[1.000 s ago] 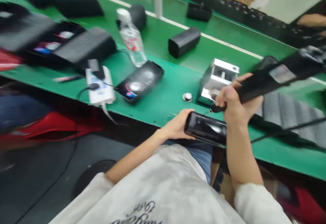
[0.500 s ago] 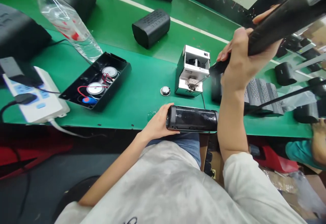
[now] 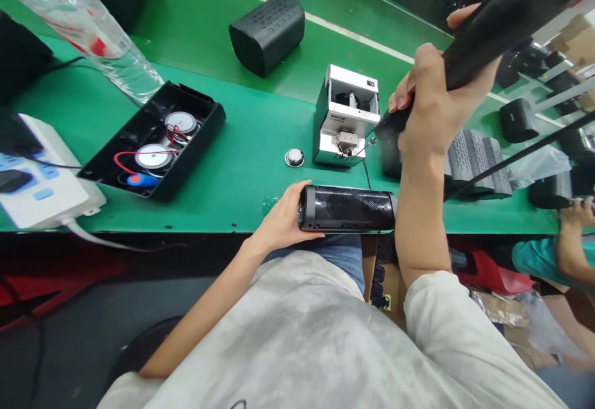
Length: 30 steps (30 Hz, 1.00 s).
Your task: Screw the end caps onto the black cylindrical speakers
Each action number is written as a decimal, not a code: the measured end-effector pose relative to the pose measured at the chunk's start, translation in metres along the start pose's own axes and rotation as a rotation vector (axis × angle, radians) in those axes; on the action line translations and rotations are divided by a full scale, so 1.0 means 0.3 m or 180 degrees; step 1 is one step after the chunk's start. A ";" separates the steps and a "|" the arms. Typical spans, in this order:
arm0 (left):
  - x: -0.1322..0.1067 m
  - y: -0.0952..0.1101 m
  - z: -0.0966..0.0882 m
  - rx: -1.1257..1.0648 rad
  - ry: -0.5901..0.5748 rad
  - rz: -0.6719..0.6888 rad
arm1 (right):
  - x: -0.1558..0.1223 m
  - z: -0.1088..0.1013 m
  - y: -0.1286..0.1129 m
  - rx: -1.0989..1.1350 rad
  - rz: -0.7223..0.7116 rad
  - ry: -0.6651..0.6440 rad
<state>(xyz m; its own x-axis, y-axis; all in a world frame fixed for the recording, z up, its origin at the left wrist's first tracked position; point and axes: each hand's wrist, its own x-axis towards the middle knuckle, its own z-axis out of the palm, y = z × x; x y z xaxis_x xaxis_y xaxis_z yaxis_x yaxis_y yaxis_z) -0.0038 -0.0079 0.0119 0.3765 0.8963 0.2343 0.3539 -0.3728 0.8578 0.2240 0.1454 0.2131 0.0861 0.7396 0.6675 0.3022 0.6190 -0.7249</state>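
Observation:
My left hand (image 3: 283, 220) grips the left end of a black speaker housing (image 3: 346, 209) that lies across the front edge of the green bench (image 3: 242, 167). My right hand (image 3: 430, 111) is closed around a black electric screwdriver (image 3: 483, 31), its tip pointing down-left at the small silver screw feeder (image 3: 346, 118). A small round metal part (image 3: 294, 157) lies just left of the feeder.
An open black speaker shell (image 3: 153, 142) with two drivers and red wires lies at left, beside a white power strip (image 3: 41, 186) and a plastic bottle (image 3: 79, 31). A black speaker (image 3: 267, 31) sits behind. Grille panels (image 3: 474, 161) lie at right. Another person's arm (image 3: 571, 235) shows far right.
The view has swung right and closer to the bench. My right hand has lifted the screwdriver and brought its tip to the screw feeder. My left hand keeps holding the speaker housing.

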 end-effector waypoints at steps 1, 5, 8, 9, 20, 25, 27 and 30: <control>-0.002 -0.007 0.005 -0.0002 0.0019 0.0011 | -0.002 0.000 -0.005 0.0150 -0.0160 0.0261; -0.012 -0.039 0.021 -0.0014 0.0091 0.0088 | -0.026 -0.045 -0.080 0.0278 -0.0486 0.0656; -0.015 -0.045 0.019 -0.0005 0.0019 0.0011 | -0.038 -0.107 -0.122 0.0180 -0.0617 0.0722; -0.014 -0.043 0.015 0.0011 -0.0033 -0.0030 | -0.040 -0.128 -0.124 0.0127 -0.0596 0.0689; -0.003 -0.032 -0.005 0.0079 -0.0174 -0.0130 | -0.080 -0.206 -0.124 0.0194 -0.0372 0.0505; -0.007 -0.025 -0.006 0.0044 -0.0208 -0.0180 | -0.145 -0.201 -0.057 0.0855 0.0019 0.0400; -0.008 -0.020 -0.007 0.0003 -0.0207 -0.0195 | -0.182 -0.196 -0.019 0.0984 0.0138 0.0398; -0.009 -0.011 -0.010 -0.0025 -0.0216 -0.0272 | -0.227 -0.191 0.005 0.1152 0.0164 0.0490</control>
<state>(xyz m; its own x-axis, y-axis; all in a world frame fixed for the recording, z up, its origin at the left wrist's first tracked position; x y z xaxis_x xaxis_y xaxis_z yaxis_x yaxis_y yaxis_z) -0.0085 -0.0085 0.0098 0.4024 0.9064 0.1289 0.3805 -0.2937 0.8769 0.2730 0.0807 0.1764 0.2422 0.7410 0.6264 -0.0580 0.6555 -0.7530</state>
